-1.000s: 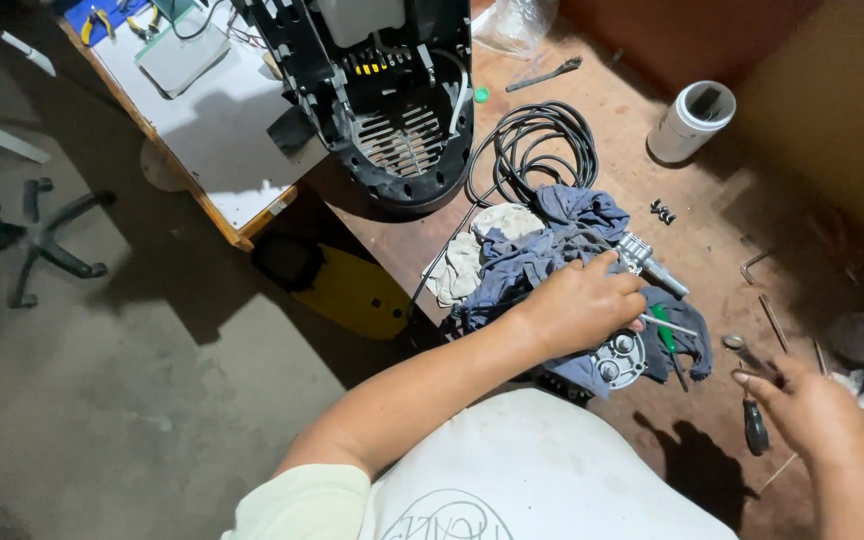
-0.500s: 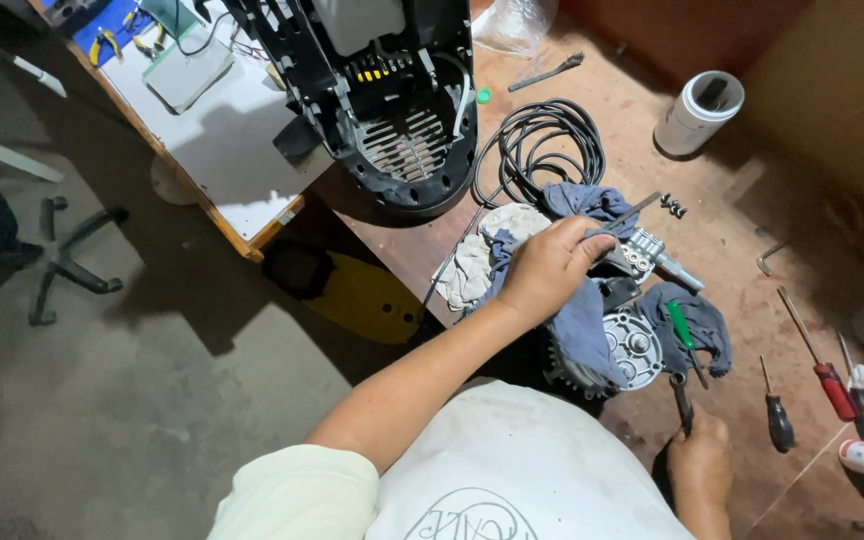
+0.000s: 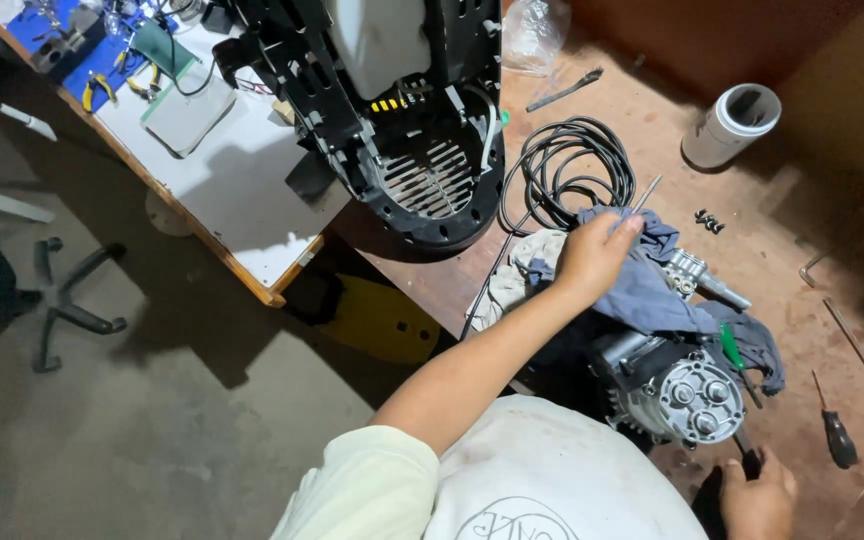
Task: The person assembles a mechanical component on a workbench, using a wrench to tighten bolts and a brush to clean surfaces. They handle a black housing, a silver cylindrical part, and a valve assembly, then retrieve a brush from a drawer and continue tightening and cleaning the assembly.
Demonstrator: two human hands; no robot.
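Left hand (image 3: pixel 592 258), fingers closed, grips a blue rag (image 3: pixel 652 290) over the motor (image 3: pixel 677 385); right hand (image 3: pixel 757 495) holds a dark tool (image 3: pixel 747 462) on the desk (image 3: pixel 772 200).

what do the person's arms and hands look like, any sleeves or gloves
Both hands are bare, with no gloves, rings or watch showing. The left arm is uncovered from the left hand up to a short, pale yellowish sleeve near the shoulder. Of the right arm only the right hand shows at the bottom edge.
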